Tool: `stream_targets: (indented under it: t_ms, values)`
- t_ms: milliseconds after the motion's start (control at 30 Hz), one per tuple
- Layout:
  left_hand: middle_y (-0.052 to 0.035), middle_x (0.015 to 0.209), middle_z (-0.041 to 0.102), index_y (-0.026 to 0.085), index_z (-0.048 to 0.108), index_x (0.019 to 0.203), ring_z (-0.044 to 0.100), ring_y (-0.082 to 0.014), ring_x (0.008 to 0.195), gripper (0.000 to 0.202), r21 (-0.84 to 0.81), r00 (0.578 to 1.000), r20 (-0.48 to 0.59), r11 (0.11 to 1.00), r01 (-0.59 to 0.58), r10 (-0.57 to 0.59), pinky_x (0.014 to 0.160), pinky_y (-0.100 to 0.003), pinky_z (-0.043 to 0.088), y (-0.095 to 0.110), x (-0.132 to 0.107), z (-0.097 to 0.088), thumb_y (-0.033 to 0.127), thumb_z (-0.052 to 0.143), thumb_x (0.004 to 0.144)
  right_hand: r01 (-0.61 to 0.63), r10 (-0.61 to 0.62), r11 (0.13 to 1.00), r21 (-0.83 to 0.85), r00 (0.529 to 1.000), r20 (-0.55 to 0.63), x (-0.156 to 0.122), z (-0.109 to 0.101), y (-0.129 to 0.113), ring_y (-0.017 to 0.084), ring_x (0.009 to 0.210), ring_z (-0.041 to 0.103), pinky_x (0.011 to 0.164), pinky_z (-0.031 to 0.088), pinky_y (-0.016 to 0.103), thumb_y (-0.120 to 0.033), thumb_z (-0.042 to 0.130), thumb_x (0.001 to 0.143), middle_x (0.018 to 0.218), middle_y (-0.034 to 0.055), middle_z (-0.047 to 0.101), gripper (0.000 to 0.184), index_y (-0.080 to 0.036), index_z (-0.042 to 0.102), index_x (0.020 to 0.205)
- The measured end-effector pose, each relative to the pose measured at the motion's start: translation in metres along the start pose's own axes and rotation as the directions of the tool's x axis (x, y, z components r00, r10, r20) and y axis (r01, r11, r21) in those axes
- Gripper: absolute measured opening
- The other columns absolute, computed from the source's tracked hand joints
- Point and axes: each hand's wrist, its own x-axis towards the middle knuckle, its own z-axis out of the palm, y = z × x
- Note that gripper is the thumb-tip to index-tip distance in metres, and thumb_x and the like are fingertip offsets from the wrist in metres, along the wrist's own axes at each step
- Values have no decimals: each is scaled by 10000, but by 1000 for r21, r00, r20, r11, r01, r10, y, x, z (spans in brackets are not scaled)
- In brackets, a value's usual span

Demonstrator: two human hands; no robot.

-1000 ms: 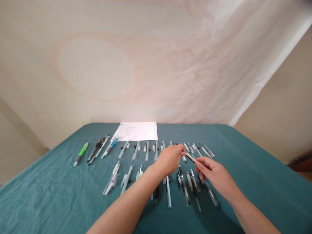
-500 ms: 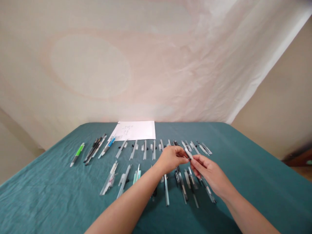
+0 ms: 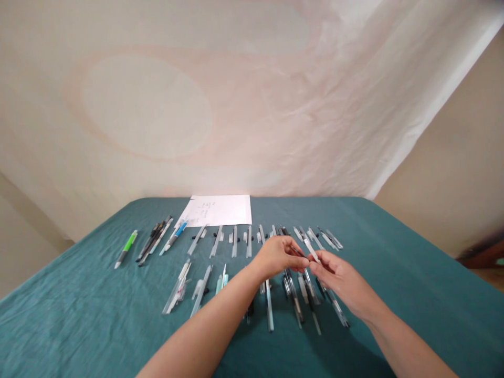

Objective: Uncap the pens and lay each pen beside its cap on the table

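My left hand (image 3: 281, 256) pinches a thin dark pen part (image 3: 300, 253) between thumb and fingertips. Just to its right, my right hand (image 3: 336, 272) has its fingers closed on a slim white pen part (image 3: 312, 250), tilted up and to the left. The fingertips of both hands almost meet above the table, and the fingers hide the lower ends of both pieces. Below the hands lie several clear and black pen parts, among them a long clear barrel (image 3: 337, 307) and a dark bundle (image 3: 293, 299). My left forearm covers some of the near row.
Behind the hands runs a row of clear pen pieces (image 3: 235, 241). A green pen (image 3: 126, 249), dark pens (image 3: 151, 241) and a blue pen (image 3: 175, 236) lie left. A paper sheet (image 3: 220, 210) with handwriting rests at the back of the green cloth (image 3: 79, 310).
The white part in my right hand has swung to a more upright angle and shows more of its length. It has come apart from the dark piece in my left hand.
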Motion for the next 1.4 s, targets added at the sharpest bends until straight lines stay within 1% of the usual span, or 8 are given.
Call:
stream_targets:
  t_ms: [233,400,567,733,867,967,1100,1400]
  values:
    - [-53,682,668,99,602,748,628,-143,620,306,-77,1000,17,997,11,-9,640,-296,506,0,-1,4,272,766,556,-12,-16,971,-238,993,-115,2,-8,2,149,674,497,611,387,237,-471,488,812,730,-12,563,311,-190,569,917]
    - [-79,842,677,125,606,967,641,-143,734,242,56,1000,-23,998,-12,14,652,-265,502,7,-4,5,218,598,744,-125,47,902,-413,980,-195,0,-58,21,168,699,539,633,402,251,-474,498,786,783,0,617,305,-204,587,896]
    - [-76,840,665,127,608,974,634,-141,739,226,130,999,21,991,-44,41,658,-267,491,12,-5,-3,228,505,800,-210,194,820,-532,977,-87,-4,-99,57,143,564,495,542,359,235,-411,544,729,604,-17,578,232,-187,596,694]
    - [-59,820,658,137,614,958,624,-139,739,234,213,995,68,973,-87,74,662,-265,485,14,-7,-5,268,517,790,-235,232,820,-523,970,-73,-8,-99,65,132,564,487,514,334,219,-401,590,692,596,-19,570,229,-174,583,671]
    - [-49,808,657,139,613,950,623,-133,734,229,265,993,81,959,-103,85,668,-257,483,15,-8,-5,267,505,794,-214,177,837,-505,977,-121,-12,-98,60,113,521,462,451,319,204,-466,496,780,595,-28,527,271,-200,511,734]
    - [-48,805,659,138,610,953,624,-133,731,232,286,993,81,952,-108,88,670,-257,484,14,-7,-6,267,499,796,-291,284,850,-440,955,-82,-16,-94,59,92,413,452,396,324,196,-463,408,834,543,-45,490,280,-210,438,719]
    - [-45,802,660,141,611,949,626,-138,740,231,310,994,84,946,-92,69,662,-253,483,15,-8,-5,268,497,793,-413,459,804,-428,889,4,-18,-87,63,117,386,547,372,356,196,-404,369,856,569,-1,593,242,-201,420,736]
    - [-48,798,670,140,620,917,632,-144,722,221,342,994,95,937,-75,45,650,-242,480,16,-9,-4,278,501,792,-394,518,728,-560,852,74,-14,-79,58,129,380,566,326,372,183,-403,329,877,570,35,630,281,-179,466,777]
